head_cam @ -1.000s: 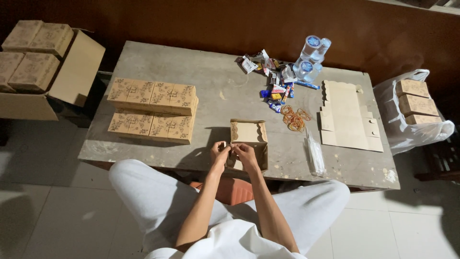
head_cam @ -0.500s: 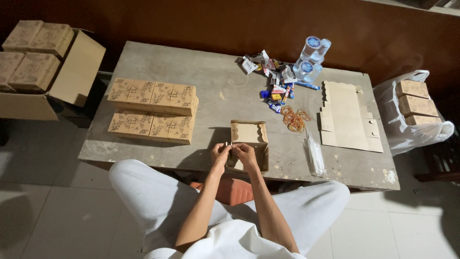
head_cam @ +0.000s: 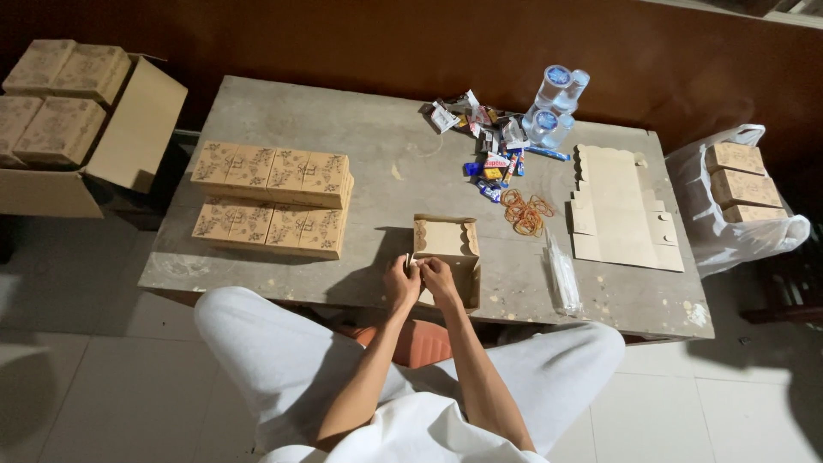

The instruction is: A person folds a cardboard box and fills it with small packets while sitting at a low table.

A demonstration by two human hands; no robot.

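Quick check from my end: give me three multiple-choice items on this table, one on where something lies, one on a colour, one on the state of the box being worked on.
1. Where do the water bottles stand?
A. far edge of the table, right of middle
B. on the floor
C. inside the white bag

2. What colour are the rubber bands?
A. green
B. orange
C. black

3. In what state is the small box at the hands?
A. flat, unfolded
B. closed and stacked
C. folded up, top open

Answers:
1 A, they stand near the far edge beside the heap of sweets.
2 B, the loose loops look orange.
3 C, its scalloped flap stands up while the left hand and right hand pinch its near edge.
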